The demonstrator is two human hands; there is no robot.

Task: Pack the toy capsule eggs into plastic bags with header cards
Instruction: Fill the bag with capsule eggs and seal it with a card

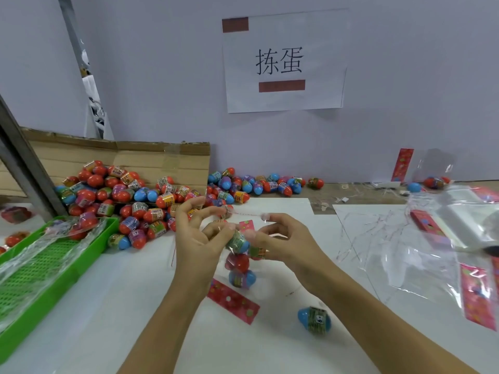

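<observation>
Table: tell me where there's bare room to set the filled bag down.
Bare white table lies near the front edge, around the loose blue egg, and between the green tray and the left hand. Crowded: the egg pile behind, plastic bags right.

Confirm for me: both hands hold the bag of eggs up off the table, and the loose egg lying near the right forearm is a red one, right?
Not quite. The head view shows the loose egg near the right forearm is blue with a printed band, not red. The rest holds: the left hand and right hand hold the bag of eggs off the table.
</observation>
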